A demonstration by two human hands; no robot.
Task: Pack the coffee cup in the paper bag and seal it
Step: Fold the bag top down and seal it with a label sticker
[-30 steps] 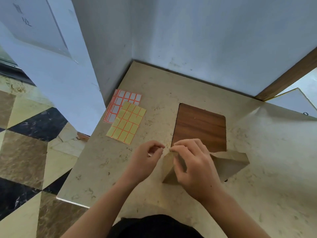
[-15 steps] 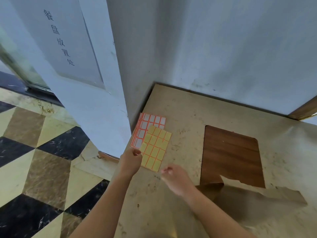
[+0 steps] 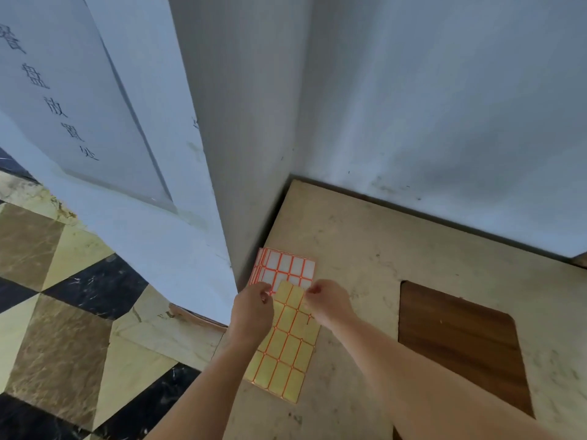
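Though the task names a cup and a paper bag, neither shows in the head view; only label sheets lie within reach. Far left, a floor (image 3: 57, 312) of tan, cream and black stone tiles. Next, a white panel (image 3: 79, 106) with grey printed characters, its top one cut off by the frame edge. A grey wall (image 3: 444, 106) forms a corner behind the beige marbled table (image 3: 365, 249).

Left hand (image 3: 252, 312): fingers curled, tips at the upper left corner of the yellow sheet (image 3: 286, 354); whether it pinches anything cannot be told, motion blur. Behind it a white sheet (image 3: 286, 265) with orange grid, partly overlapped by the yellow one.

Right hand (image 3: 328, 301): thumb and forefinger drawn together at the yellow sheet's upper right edge; the grip itself is too blurred to confirm.

Both forearms run out of the lower frame. Right of them, a dark wood inset (image 3: 460, 344) in the table, its lower corner hidden by the right forearm.
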